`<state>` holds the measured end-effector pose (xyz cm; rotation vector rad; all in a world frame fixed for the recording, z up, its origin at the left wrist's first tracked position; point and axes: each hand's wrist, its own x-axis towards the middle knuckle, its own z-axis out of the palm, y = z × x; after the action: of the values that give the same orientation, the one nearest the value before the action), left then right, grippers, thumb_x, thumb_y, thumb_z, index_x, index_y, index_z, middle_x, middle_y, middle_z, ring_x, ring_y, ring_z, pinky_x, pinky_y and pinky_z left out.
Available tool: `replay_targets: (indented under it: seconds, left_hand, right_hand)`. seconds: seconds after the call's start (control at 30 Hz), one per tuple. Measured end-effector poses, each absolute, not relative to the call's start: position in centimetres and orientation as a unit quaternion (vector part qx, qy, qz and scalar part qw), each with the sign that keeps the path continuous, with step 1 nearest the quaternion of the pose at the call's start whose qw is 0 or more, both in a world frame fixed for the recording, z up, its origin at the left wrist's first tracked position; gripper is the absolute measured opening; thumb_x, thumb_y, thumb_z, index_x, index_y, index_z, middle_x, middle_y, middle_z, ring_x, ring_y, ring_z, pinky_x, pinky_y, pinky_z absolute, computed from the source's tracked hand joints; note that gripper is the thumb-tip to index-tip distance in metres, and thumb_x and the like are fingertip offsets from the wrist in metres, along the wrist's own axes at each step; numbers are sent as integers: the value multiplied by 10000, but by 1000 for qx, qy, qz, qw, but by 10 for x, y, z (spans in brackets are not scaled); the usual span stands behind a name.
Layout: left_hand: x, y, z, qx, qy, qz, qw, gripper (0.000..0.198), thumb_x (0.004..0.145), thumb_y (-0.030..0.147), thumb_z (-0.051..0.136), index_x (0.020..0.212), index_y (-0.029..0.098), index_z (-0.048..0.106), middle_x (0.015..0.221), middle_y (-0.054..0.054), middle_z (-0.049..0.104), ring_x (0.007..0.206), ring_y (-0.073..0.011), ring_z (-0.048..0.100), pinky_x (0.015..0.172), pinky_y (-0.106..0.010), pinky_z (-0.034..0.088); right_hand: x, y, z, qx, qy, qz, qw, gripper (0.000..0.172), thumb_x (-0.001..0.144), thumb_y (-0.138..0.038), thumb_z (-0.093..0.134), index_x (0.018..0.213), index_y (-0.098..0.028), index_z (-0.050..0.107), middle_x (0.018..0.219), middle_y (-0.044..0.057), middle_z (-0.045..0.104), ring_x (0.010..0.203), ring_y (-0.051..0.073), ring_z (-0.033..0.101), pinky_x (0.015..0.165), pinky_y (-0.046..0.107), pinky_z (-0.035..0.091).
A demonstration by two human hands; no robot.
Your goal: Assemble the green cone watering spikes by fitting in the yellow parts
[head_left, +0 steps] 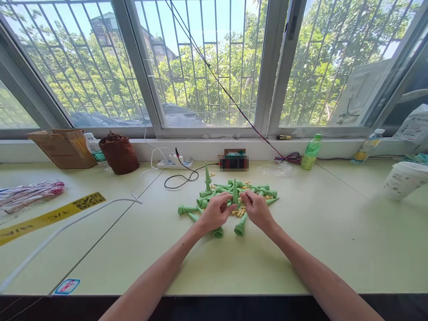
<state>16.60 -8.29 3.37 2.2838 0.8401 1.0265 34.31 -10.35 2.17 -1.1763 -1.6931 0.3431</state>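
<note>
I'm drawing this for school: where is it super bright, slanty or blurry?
Head view: sky brightest, window frames fanning outward toward the top; head view: blocky squares hide part of the dark device; head view: green plastic spikes fairly clear.

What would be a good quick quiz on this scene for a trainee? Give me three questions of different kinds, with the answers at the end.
1. True or false: an upright green spike is between the left hand and the right hand.
2. Which stands right beside the brown bag?
A) the white cup
B) a white-capped bottle
C) the green-capped bottle
3. Fill in the colour: the small pieces scattered among the green parts are ____.

Key: 1. True. 2. B. 3. Yellow.
</note>
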Motion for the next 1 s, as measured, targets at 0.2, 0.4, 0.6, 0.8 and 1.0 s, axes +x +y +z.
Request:
replay_targets:
  seconds: [0.2,0.4,0.6,0.8,1.0]
  left_hand:
    - [166,-84,35,859,294,367,202,146,912,292,526,835,172,555,777,-8,474,581,-105,412,545,-243,360]
    - [166,-86,35,866,288,355,203,114,926,266,507,926,179,581,875,-37,530,614,-113,444,582,-250,396]
    - [166,-85,32,868,287,356,194,173,945,241,470,1042,192,605,1017,-83,582,758,-154,528,646,-260,442]
    - [166,-83,32,873,282,359,174,226,951,221,455,1120,202,605,1092,-91,594,900,-184,579,721,-274,474]
    - [167,-81,32,866,291,382,143,247,937,182,464,1145,199,598,1108,-84,601,885,-172,605,738,-276,503]
  right_hand:
    - [343,-102,21,-498,-703,128,492,423,982,-499,347,653,-233,343,537,-36,389,485,136,323,498,272,258]
    - [343,-102,22,-512,-702,123,480,426,980,-486,343,635,-239,300,516,-41,353,484,139,292,497,278,238]
    - [343,-100,20,-521,-698,121,476,435,985,-471,325,621,-233,302,516,-39,355,488,135,298,498,280,231]
    - [342,-99,18,-524,-688,139,481,426,981,-458,326,622,-229,310,529,-33,370,504,137,331,507,278,240]
    - [340,-100,21,-508,-678,202,492,390,980,-458,336,665,-232,368,539,-29,426,498,146,390,508,269,297]
